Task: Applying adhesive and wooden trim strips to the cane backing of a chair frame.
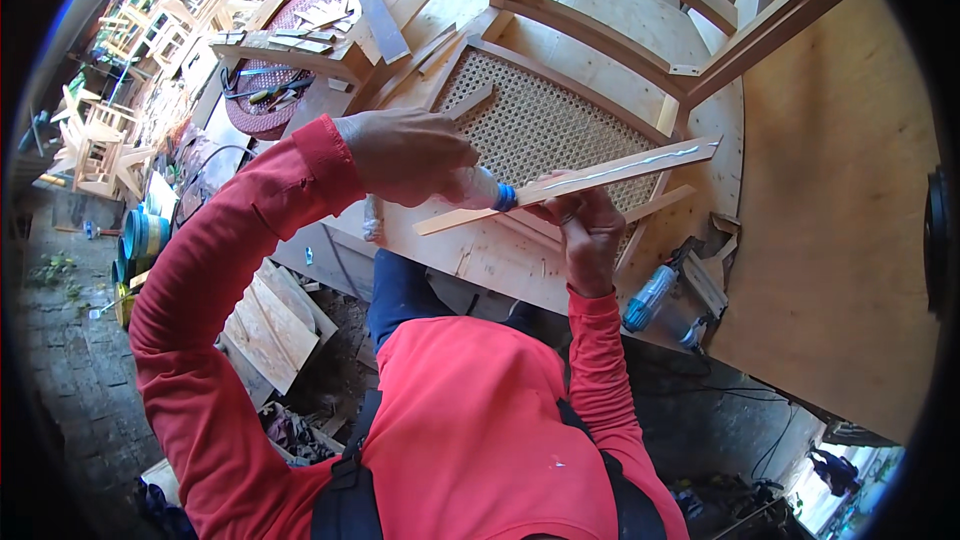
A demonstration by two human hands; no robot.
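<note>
Gripping a white squeeze bottle point(468, 189) with a blue nozzle point(505, 198), the left hand point(410, 154) is closed around its body and points the tip rightward at a narrow wooden strip point(610, 174). The right hand point(584, 227) pinches this strip from below near its middle, holding it slantwise above the plywood worktable point(478, 262). A wavy white bead runs along the strip's right half; whether the nozzle touches the wood, I cannot tell. Beneath and beyond the hands lies a wood-framed cane panel point(560, 100), with a short wooden piece point(472, 101) on its left part. A curved wooden chair frame point(765, 45) stands beyond, at upper right.
</note>
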